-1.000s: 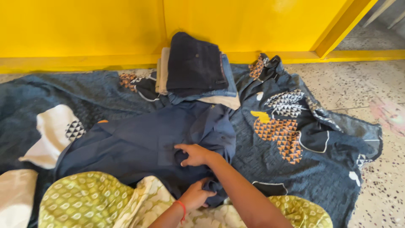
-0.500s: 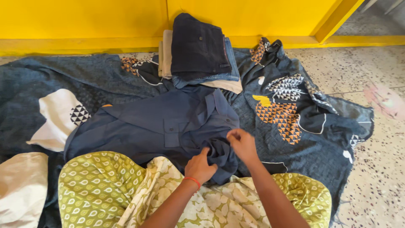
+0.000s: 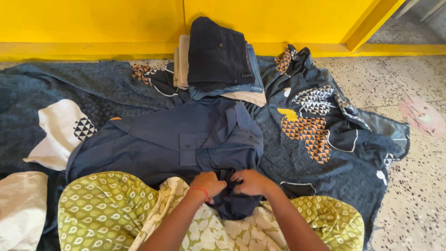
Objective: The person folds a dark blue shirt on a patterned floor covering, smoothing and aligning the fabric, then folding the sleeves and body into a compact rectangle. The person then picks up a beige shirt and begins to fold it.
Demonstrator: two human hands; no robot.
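As both hands (image 3: 230, 182) pinch navy shirt (image 3: 172, 146), sheet (image 3: 302, 153) underneath

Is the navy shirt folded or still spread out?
Mostly spread: navy shirt lies open on the sheet; left hand and right hand bunch its near edge.

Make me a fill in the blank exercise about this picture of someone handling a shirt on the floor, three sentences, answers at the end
Both hands, the left hand and the right hand, pinch the dark ____ shirt.
The wrist of the left hand wears a thin ____ band.
Behind the shirt, the stack of folded clothes rests against a ____ wall.

Missing words: blue; red; yellow
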